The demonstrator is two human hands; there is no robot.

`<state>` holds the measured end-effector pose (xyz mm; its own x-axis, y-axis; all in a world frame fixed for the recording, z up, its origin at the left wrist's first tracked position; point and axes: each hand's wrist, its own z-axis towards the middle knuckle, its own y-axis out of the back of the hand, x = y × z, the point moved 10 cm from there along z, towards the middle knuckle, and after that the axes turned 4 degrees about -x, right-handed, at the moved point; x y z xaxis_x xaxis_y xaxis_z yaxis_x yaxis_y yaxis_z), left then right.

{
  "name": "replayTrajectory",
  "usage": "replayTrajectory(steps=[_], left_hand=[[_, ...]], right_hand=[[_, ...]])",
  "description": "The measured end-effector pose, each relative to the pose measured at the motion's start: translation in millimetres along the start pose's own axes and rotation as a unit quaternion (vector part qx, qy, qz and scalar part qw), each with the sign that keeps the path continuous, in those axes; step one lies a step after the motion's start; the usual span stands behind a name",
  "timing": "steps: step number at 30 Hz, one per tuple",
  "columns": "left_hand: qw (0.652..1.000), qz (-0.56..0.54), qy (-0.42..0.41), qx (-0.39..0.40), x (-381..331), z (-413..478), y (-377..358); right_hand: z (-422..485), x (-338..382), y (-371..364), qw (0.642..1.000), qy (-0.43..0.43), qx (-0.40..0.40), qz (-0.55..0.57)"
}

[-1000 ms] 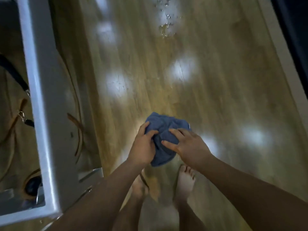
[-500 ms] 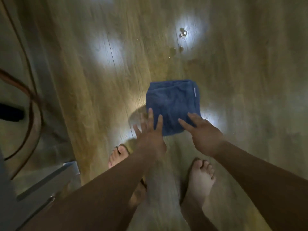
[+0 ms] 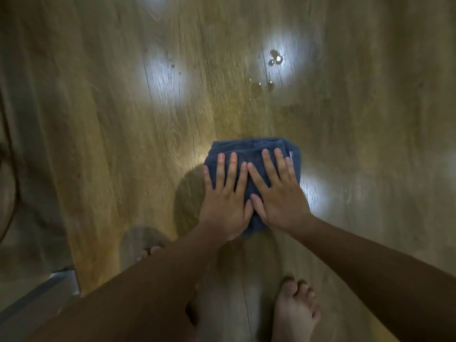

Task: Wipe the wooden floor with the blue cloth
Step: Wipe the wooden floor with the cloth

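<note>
1. Blue cloth (image 3: pixel 251 147): folded into a thick pad, lying flat on the wooden floor (image 3: pixel 118 149) at centre frame, a little right of the middle. Its far edge shows beyond my fingertips, and a white tag sits at its right edge.
2. Left hand (image 3: pixel 225 201): palm down on the left half of the pad, fingers straight and slightly apart. It grips nothing and only presses.
3. Right hand (image 3: pixel 280 193): the same, flat on the right half with fingers spread. The two thumbs touch at the middle of the cloth.
4. Reason for this hold, as I judge it: two flat palms side by side load the whole pad evenly, so it should slide as one piece rather than bunch. The fold gives more thickness to soak with.
5. Target: water drops (image 3: pixel 270 85) lie above the cloth in the frame, near but apart from it. More beads sit in the glare patch at upper right, and a few small ones at upper centre.
6. Stage, my estimate: cloth set and wipe stroke starting. The likely push is upward in the frame.
7. Stance: right foot (image 3: pixel 294 312) bare at the lower edge. The toes at lower left are blurred.
8. Containers: none in frame, so no contents to log.
9. Metal frame (image 3: pixel 42 291) at lower left, well apart from the cloth.
</note>
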<state>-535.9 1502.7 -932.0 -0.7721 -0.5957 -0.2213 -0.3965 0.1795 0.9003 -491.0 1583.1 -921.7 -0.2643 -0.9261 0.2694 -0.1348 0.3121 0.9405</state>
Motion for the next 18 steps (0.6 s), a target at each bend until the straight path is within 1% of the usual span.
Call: replayTrajectory(steps=[3,6,9,14,18], left_hand=[[0.997,-0.025,-0.011,-0.066,1.1,-0.2,-8.7],[0.994,-0.019,-0.007,-0.107,3.3,1.3,-10.9],[0.995,-0.009,-0.002,-0.098,5.3,3.2,-12.0],[0.996,-0.002,0.058,-0.072,-7.2,-1.8,-5.7],[0.993,-0.006,0.075,-0.088,-6.8,5.3,-5.9]], right_hand=[[-0.5,-7.0,-7.3,0.998,0.039,-0.036,0.022],[0.3,-11.2,-6.4,0.994,0.049,-0.087,0.053],[0.7,-12.0,-4.3,0.991,0.051,-0.105,0.059],[0.2,-8.9,5.5,0.993,0.038,-0.099,0.055],[6.5,-15.1,10.4,0.988,0.052,-0.125,0.067]])
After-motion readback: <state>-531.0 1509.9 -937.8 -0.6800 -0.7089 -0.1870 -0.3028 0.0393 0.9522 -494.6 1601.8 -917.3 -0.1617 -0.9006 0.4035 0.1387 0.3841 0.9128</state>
